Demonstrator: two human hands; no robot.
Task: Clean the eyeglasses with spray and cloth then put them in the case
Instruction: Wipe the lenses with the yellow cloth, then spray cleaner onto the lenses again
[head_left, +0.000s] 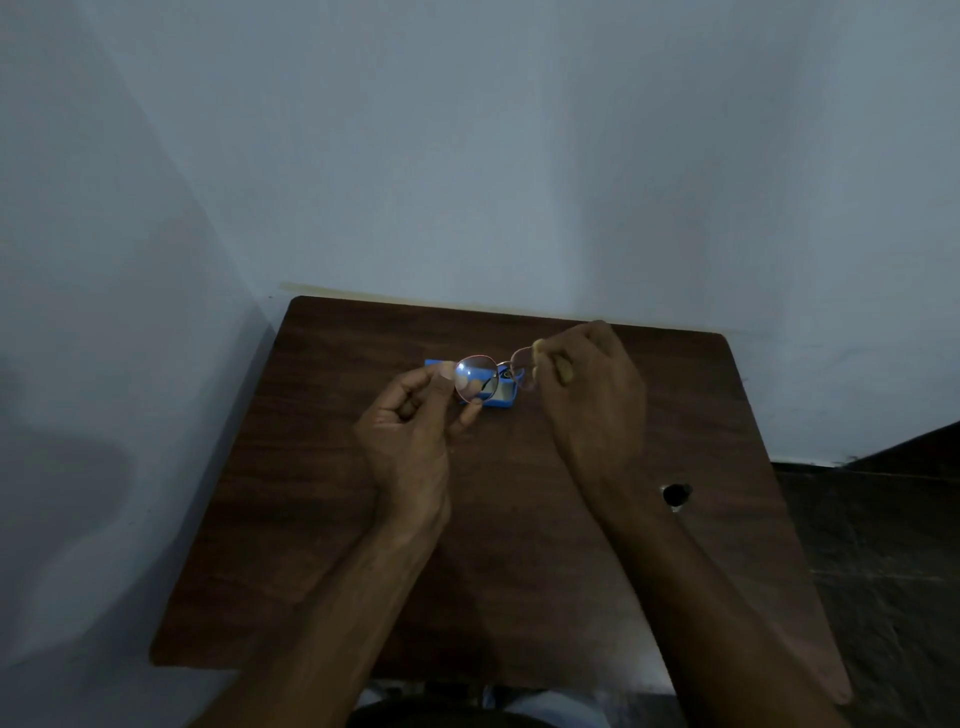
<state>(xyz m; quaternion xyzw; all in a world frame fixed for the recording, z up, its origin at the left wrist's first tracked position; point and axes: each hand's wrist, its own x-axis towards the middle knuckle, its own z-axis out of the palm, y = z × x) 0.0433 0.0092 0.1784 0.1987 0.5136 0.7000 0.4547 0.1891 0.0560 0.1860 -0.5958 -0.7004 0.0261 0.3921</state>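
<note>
On the dark brown wooden table (311, 519): one pair of thin pink-rimmed round eyeglasses (493, 376), one blue rectangular case (501, 397), one yellowish cloth (561, 371), two bare hands above it.

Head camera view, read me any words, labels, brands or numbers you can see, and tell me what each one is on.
No text can be read in this view.
Blue rectangular case on the brown wooden table: a dark mark shows inside, too dim and blurred to read.
Thin pink-rimmed eyeglasses, held between the left hand and right hand: no print visible.
</note>
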